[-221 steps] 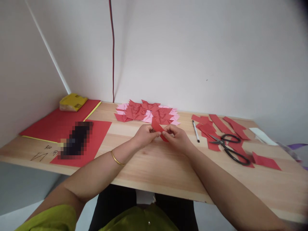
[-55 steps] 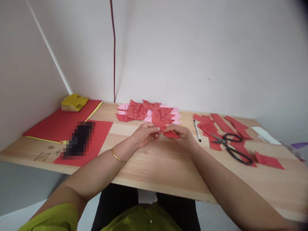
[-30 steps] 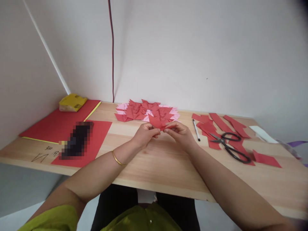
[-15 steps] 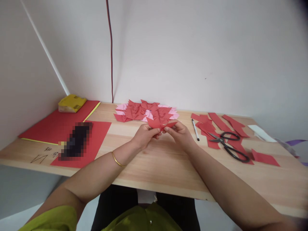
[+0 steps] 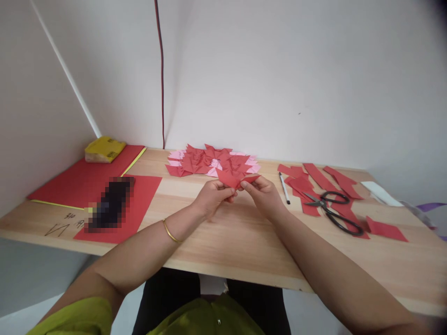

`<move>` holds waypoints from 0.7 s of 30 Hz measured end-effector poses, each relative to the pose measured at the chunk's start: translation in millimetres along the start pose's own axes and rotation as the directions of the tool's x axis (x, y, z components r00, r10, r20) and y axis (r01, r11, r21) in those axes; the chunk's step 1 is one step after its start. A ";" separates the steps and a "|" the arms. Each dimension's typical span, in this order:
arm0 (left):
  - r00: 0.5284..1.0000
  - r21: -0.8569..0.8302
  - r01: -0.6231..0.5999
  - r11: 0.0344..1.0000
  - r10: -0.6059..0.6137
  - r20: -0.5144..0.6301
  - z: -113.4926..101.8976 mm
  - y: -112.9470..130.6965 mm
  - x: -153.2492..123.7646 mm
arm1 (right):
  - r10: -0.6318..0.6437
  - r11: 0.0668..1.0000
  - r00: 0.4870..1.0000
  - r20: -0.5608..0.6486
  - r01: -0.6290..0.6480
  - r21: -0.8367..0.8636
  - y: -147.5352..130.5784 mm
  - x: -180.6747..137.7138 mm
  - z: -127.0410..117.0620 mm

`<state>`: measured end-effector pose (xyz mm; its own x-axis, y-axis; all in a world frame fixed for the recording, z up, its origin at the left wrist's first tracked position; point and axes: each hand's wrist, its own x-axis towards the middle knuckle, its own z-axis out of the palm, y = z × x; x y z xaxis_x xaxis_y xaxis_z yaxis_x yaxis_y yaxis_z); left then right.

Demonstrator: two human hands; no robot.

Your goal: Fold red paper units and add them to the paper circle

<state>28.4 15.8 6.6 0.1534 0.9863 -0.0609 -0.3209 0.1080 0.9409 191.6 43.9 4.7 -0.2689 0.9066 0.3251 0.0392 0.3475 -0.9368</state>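
A folded piece of red paper [image 5: 228, 178] with pointed ends is held between my two hands, above the middle of the wooden table. My left hand [image 5: 213, 197] pinches its lower left part between thumb and fingers. On the other side my right hand [image 5: 261, 191] grips the paper near its right-hand flap, thumb on top. Part of the paper is hidden by my fingers. Just behind my hands, a cluster of folded red and pink paper pieces [image 5: 199, 160] lies against the wall side of the table.
To the right lie black-handled scissors [image 5: 324, 202] on several red paper strips [image 5: 316, 177], with a pen [image 5: 284, 188] and white paper [image 5: 380, 193]. At left are red sheets [image 5: 80, 174], a yellow packet [image 5: 104, 150] and a blurred-out dark object [image 5: 111, 204]. A cable [image 5: 161, 70] hangs along the wall.
My hands have shifted very slightly right with the red paper. The left thumb has moved a little along its lower edge, and more of the paper's left flap shows.
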 end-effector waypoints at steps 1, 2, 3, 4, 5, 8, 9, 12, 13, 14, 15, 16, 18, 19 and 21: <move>1.000 -0.004 0.004 1.000 -0.004 -0.005 0.5 0.4 -0.2 | -0.001 1.000 1.000 0.000 0.001 0.006 -0.5 -0.2 0.2; 1.000 -0.009 0.006 1.000 -0.006 -0.009 1.1 1.1 -0.4 | -0.003 1.000 1.000 0.002 0.003 0.009 -1.0 -0.3 0.5; 1.000 -0.013 0.006 1.000 -0.006 -0.015 2.0 2.1 -0.7 | -0.006 1.000 1.000 0.004 0.006 0.006 -1.4 -0.6 0.9; 1.000 -0.014 0.004 1.000 -0.004 -0.023 3.1 3.2 -1.0 | -0.009 1.000 1.000 0.004 0.009 0.000 -1.7 -0.8 1.4; 1.000 -0.010 0.001 1.000 -0.001 -0.029 4.3 4.4 -1.4 | -0.012 1.000 1.000 0.003 0.012 -0.005 -1.7 -1.1 2.0; 0.998 0.031 -0.018 0.999 0.020 -0.056 8.0 6.9 -2.4 | -0.011 1.000 1.000 -0.009 0.011 0.018 0.7 -1.7 4.4; 0.997 0.054 -0.029 0.998 0.033 -0.071 8.9 7.0 -2.5 | -0.002 0.999 1.000 -0.014 0.003 0.038 2.3 -1.8 5.2; 0.992 0.114 -0.063 0.991 0.075 -0.102 9.4 5.0 -2.1 | 0.049 0.993 0.999 -0.015 -0.047 0.107 7.9 -1.6 6.7; 0.992 0.118 -0.063 0.991 0.075 -0.103 9.1 4.0 -1.8 | 0.062 0.991 0.998 -0.014 -0.060 0.118 9.2 -1.4 6.7; 0.993 0.114 -0.056 0.992 0.067 -0.098 8.7 3.1 -1.6 | 0.068 0.991 0.998 -0.013 -0.066 0.118 10.0 -1.2 6.6; 0.994 0.102 -0.044 0.994 0.054 -0.092 8.4 2.5 -1.6 | 0.063 0.992 0.998 -0.018 -0.061 0.111 10.2 -1.0 6.4; 0.995 0.089 -0.033 0.995 0.041 -0.088 8.1 2.1 -1.8 | 0.053 0.994 0.998 -0.024 -0.050 0.099 9.8 -0.9 6.2; 0.996 0.075 -0.028 0.997 0.034 -0.085 8.2 2.4 -2.4 | 0.027 0.996 0.999 -0.035 -0.024 0.085 7.8 -0.9 5.8; 0.995 0.077 -0.034 0.996 0.041 -0.087 8.4 2.8 -2.8 | 0.018 0.996 0.999 -0.038 -0.015 0.089 6.6 -0.9 5.7; 0.995 0.091 -0.049 0.995 0.057 -0.087 8.6 3.5 -3.2 | 0.016 0.995 0.999 -0.038 -0.013 0.095 4.9 -0.9 6.0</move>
<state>34.8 12.0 12.9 0.0526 0.9980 -0.0362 -0.2414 0.0479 0.9692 186.2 43.3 -0.9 -0.2319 0.9205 0.3144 -0.0494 0.3117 -0.9489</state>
